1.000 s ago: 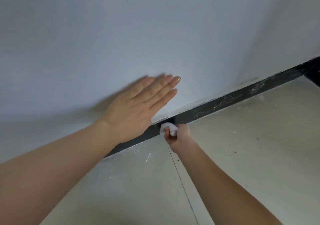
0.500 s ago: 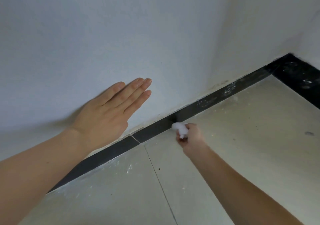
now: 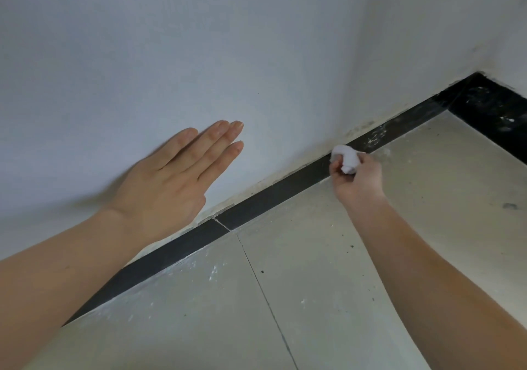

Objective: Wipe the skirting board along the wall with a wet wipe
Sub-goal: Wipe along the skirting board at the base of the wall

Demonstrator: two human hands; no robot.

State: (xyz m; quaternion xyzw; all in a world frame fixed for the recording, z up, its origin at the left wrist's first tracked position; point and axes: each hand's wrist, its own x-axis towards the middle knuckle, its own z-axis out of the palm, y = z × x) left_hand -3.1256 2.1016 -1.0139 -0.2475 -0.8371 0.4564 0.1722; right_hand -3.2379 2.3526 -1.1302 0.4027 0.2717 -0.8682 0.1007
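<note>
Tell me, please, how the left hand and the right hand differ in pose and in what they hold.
The left hand lies flat with straight fingers; the right hand is curled. The left hand holds nothing; the right hand grips a bunched white wet wipe. The left hand rests on the white wall; the right hand is lower, at the black skirting board. Both are bare.

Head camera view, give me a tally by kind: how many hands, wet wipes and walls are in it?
Hands: 2, the left hand and the right hand
Wet wipes: 1, the wet wipe gripped in the right hand
Walls: 2, the long wall and the end wall past the corner
Total: 5
</note>
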